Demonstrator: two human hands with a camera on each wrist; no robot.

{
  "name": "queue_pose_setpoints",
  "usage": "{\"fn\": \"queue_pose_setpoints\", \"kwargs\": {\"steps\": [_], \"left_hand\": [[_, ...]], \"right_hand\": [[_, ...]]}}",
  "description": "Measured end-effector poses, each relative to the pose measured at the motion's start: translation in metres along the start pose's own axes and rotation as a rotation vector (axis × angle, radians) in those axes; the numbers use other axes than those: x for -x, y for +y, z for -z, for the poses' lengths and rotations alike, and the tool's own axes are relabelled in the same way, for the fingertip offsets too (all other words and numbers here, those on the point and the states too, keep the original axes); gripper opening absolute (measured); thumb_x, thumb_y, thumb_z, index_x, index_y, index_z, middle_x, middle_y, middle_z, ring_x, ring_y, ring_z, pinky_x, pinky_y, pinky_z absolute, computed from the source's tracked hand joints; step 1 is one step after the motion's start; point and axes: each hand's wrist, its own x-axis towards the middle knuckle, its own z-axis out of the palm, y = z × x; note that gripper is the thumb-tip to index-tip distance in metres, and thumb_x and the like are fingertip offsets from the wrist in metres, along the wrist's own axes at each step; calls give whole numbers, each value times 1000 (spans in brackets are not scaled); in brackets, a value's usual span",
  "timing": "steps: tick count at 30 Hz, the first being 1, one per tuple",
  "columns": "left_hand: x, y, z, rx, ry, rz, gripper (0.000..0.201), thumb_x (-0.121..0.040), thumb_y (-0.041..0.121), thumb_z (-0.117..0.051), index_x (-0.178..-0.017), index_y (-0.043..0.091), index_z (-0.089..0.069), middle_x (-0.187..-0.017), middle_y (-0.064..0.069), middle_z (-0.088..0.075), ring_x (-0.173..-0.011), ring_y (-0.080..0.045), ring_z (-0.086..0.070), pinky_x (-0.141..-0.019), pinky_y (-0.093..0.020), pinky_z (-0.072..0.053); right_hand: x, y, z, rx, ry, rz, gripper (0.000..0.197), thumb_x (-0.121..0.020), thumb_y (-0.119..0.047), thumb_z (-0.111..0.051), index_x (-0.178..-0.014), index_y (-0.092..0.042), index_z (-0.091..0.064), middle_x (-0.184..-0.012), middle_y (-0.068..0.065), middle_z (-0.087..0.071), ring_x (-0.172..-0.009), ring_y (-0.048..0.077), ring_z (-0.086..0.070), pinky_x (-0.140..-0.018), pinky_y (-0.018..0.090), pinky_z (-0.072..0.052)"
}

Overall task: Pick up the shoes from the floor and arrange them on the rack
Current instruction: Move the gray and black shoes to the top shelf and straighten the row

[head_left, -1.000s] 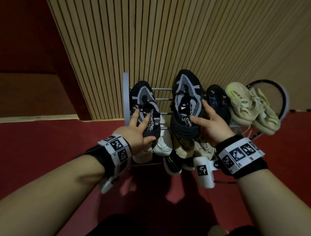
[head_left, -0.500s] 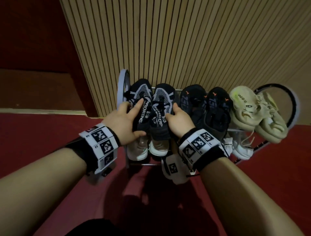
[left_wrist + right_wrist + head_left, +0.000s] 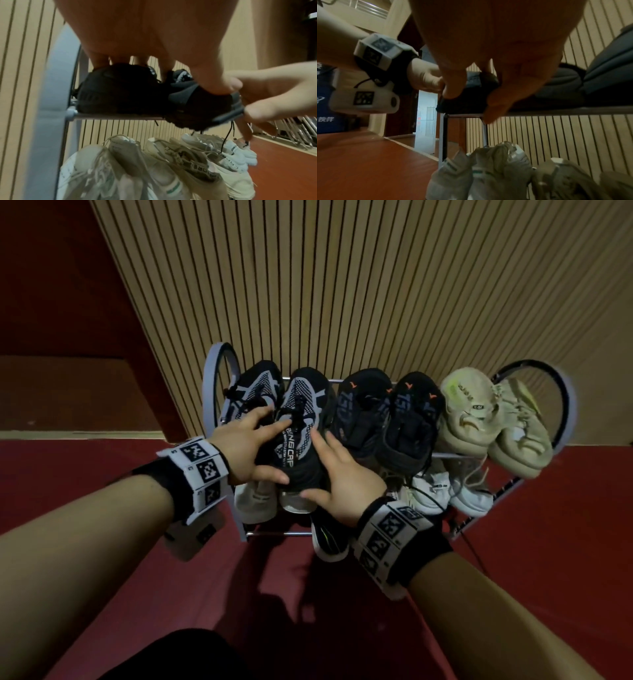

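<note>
Left hand: your left hand [image 3: 244, 441] is lying with spread, nearly straight fingers across the two black-and-grey shoes at the left end of the top shelf, thumb [image 3: 221, 86] pressing on the heel of the right one; it is not curling around either.
Right hand: your right hand [image 3: 337, 477] is resting open against the right side and heel of the second black-and-grey shoe [image 3: 301, 433], fingers straight, thumb under the heel edge.
Held pair: both shoes are sitting toe-in on the top shelf, side by side and touching; the first black-and-grey shoe [image 3: 251, 392] is lying just beside the rack's left end loop.
Top shelf count: you are looking at six shoes here: two black-and-grey, two black shoes with orange marks [image 3: 390, 419], and two beige shoes [image 3: 486, 422] at the right end.
Lower shelf: pale white and cream shoes [image 3: 171, 162] are crowding it; the number is hard to tell from these views.
Bottom: one dark shoe with a white sole [image 3: 327, 541] is poking out beneath the lower shelf near your right wrist.
Rack: the metal rack [image 3: 219, 385] with rounded end loops is standing against the wall.
Room: a ribbed wooden wall panel [image 3: 342, 285] is rising behind it; a red floor [image 3: 85, 474] is spreading below.
</note>
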Motion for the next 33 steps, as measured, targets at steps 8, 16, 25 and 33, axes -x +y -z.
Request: {"fn": "queue_pose_setpoints", "kwargs": {"steps": [8,16,25,33], "left_hand": [[-4,-6,3,106,-2,32,90,-75,69,-52,-148,36,-12,-153,-7,-10,-140,-29,-21,-113,-38,-26],[-11,1,8,-58,-6,122,90,-77,72,-39,-148,21,-18,-142,-10,-33,-130,-29,-33,-109,-38,-30],[-11,-1,13,-138,-70,84,116,-48,90,-35,-142,22,-28,-132,-10,-42,-123,-30,-40,-105,-44,-35],[-21,-4,22,-121,-71,140,92,-75,73,-48,-148,27,-15,-140,-9,-43,-125,-30,-43,-103,-37,-39]], "right_hand": [[-10,-2,-4,-40,-3,-15,88,-92,-45,-49,-145,-35,20,-158,-8,13,-133,24,-41,-90,36,-49],[-19,-11,12,380,49,-52,78,-94,-52,-38,-149,-25,12,-157,1,-11,-124,25,-49,-81,38,-49],[-12,-5,10,363,103,-19,64,-96,-47,-41,-148,-34,-6,-156,2,-22,-131,20,-44,-90,37,-48],[-25,-11,24,464,216,-25,53,-97,-40,-43,-144,-28,-22,-110,4,-64,-98,25,-62,-64,31,-44]]}}
